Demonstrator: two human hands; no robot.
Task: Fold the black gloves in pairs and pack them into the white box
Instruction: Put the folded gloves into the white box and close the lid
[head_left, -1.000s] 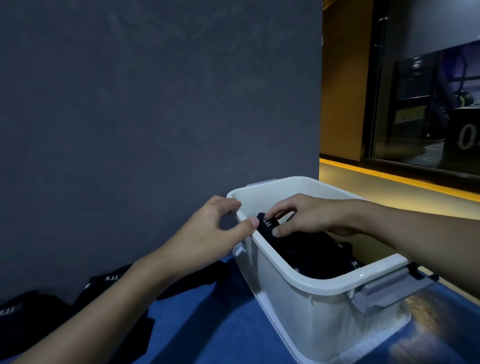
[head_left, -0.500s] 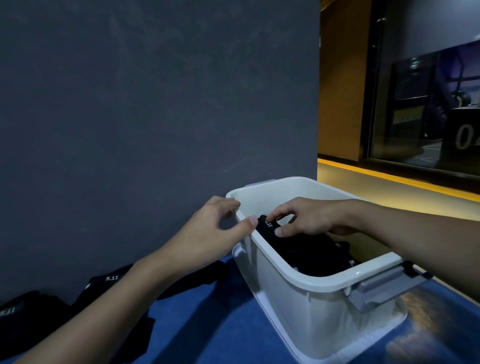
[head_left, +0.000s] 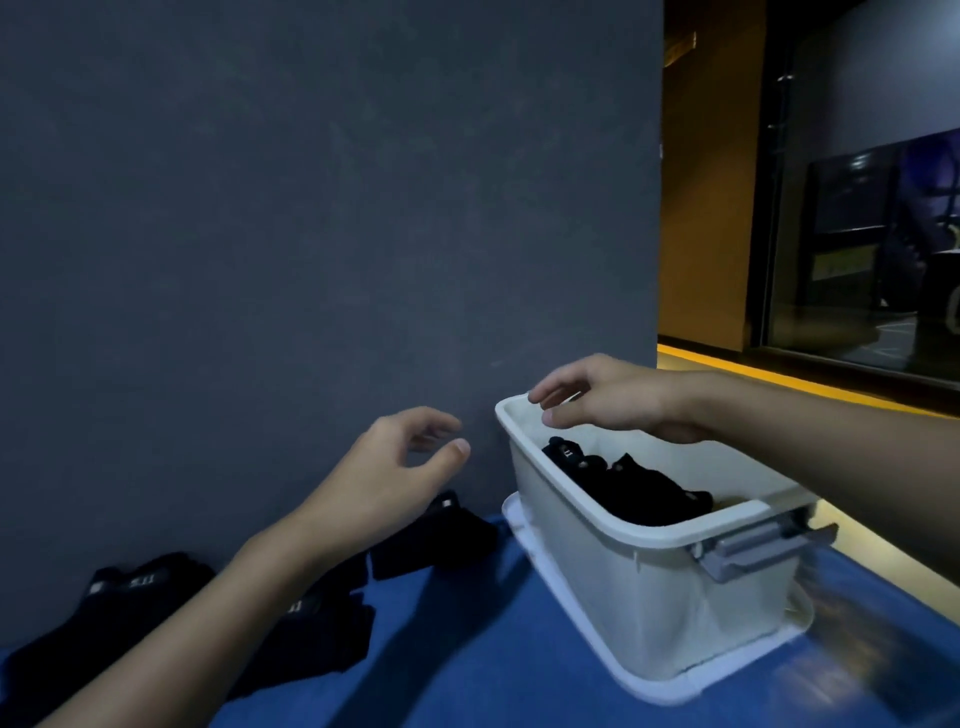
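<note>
Head view: folded black fabric gloves (head_left: 631, 491) lie inside the white plastic box (head_left: 649, 613) on the blue surface (head_left: 467, 665), with more loose gloves (head_left: 130, 618) left of it. The left hand (head_left: 395, 467) hovers beside the box and the right hand (head_left: 608, 402) over its far rim, both with fingers (head_left: 558, 388) loosely spread and empty.

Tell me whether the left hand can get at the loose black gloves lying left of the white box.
Probably yes. The left hand is empty, fingers relaxed, in the air above the loose black gloves; nothing lies between them, and the white box stands off to the right.
</note>
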